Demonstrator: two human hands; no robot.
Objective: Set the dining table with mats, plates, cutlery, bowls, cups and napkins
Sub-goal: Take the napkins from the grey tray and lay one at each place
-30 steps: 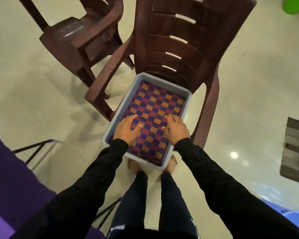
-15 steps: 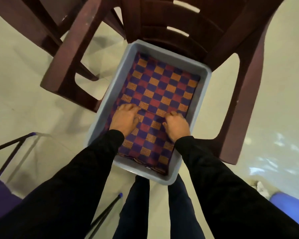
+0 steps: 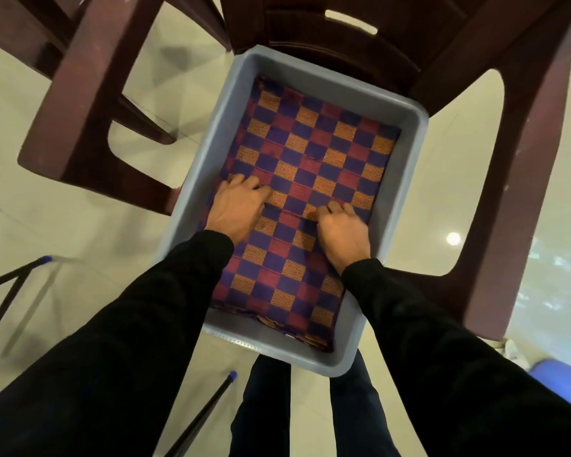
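Note:
A stack of checked place mats (image 3: 320, 150) in purple, red and orange fills a grey plastic tub (image 3: 414, 153) standing on the seat of a dark brown plastic chair (image 3: 521, 159). Both my hands are inside the tub, near the middle of the top mat. My left hand (image 3: 239, 207) has its fingers curled down into the mat near the tub's left wall. My right hand (image 3: 342, 234) does the same further right and a little nearer me. A crease in the mat runs between the two hands. Edges of lower mats show at the tub's near end.
A second brown chair (image 3: 14, 34) stands at the top left, close to the first chair's armrest (image 3: 80, 103). Black metal legs with blue tips (image 3: 211, 404) cross the pale tiled floor at the lower left. A blue object (image 3: 561, 374) lies at the lower right.
The view has closed in on the tub. Both hands' fingers have gone from lying flat on the top mat to curled into it, and a crease has formed between them.

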